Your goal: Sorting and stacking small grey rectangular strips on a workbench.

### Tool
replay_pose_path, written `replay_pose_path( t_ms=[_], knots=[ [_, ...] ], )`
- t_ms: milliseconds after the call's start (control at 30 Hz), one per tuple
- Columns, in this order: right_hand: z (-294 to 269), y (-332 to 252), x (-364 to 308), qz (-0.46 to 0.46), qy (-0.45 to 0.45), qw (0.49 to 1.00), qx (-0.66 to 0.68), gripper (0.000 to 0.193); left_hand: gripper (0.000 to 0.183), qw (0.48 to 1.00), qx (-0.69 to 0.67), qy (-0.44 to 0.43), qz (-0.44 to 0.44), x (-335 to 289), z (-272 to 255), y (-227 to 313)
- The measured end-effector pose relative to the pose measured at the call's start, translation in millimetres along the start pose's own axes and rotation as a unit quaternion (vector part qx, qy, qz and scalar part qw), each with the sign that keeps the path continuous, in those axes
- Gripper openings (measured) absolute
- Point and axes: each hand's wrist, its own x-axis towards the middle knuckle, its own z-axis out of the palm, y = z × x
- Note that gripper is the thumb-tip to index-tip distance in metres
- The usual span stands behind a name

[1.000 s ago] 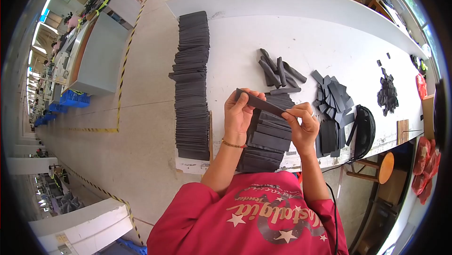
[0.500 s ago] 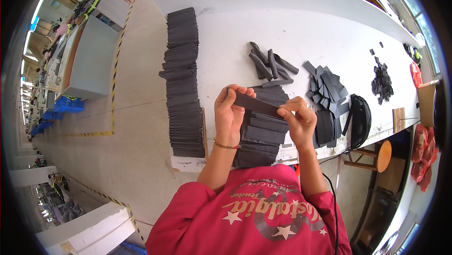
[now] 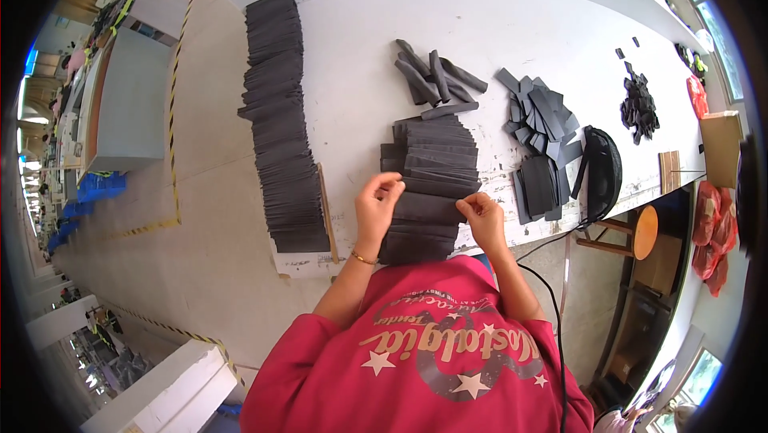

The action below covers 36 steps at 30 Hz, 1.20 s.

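A flat dark grey rectangular fabric strip [image 3: 428, 207] now lies on the near end of a short overlapping row of like dark grey strips [image 3: 432, 169] at the near edge of the white tabletop [image 3: 360, 73]; half a second ago the same piece was held up clear of that row between both hands, so it has just been brought down onto the row. The left hand [image 3: 378, 205] pinches the strip's left end with curled fingers, a thin bracelet on its wrist, and the right hand [image 3: 482, 217] pinches the right end in the same closed grip; both are touching the piece and neither has let go. Judging from this, the piece is being seated as the newest layer of the row. Just to the left, along the tabletop's left edge, runs a long, neat overlapping row of dark grey strips [image 3: 278, 113] from near to far, with a thin wooden stick [image 3: 326, 209] beside its near end. Farther off lie a few loose rolled grey pieces [image 3: 436, 77], and to the right a fanned heap of dark cut pieces [image 3: 538, 109], a black rounded object [image 3: 602, 171] and, well apart, a small pile of black scraps [image 3: 638, 107].
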Motion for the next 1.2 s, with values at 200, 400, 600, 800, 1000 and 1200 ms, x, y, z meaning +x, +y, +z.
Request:
replay_pose_path(
  t_ms=[200,400,600,800,1000,1200],
  knots=[
    [-44.3,30.6,53.2,-0.05,0.194,0.974,-0.111,0.02,0.025,0.995,-0.076,0.037,-0.062,125.2,17.4,-11.5],
    [-98.2,69.3,187.9,-0.018,0.388,0.913,-0.128,0.012,0.031,0.966,-0.045,0.077,-0.243,213.5,92.3,-43.2],
    [-108.7,106.2,245.5,-0.056,0.223,0.821,-0.522,0.024,0.029,0.96,-0.06,0.099,-0.255,225.0,129.6,-68.6],
    [-117.1,126.8,248.5,-0.164,0.061,0.733,-0.657,0.021,0.035,0.968,-0.028,0.108,-0.225,230.5,136.4,-70.0],
    [-125.7,111.9,239.0,-0.212,0.094,0.803,-0.549,0.008,0.022,0.976,-0.013,0.105,-0.19,237.3,117.9,-85.7],
    [-100.4,20.1,191.7,-0.112,0.231,0.965,-0.049,0.036,0.019,0.932,-0.288,0.023,-0.218,205.2,67.2,-44.6]
  ],
)
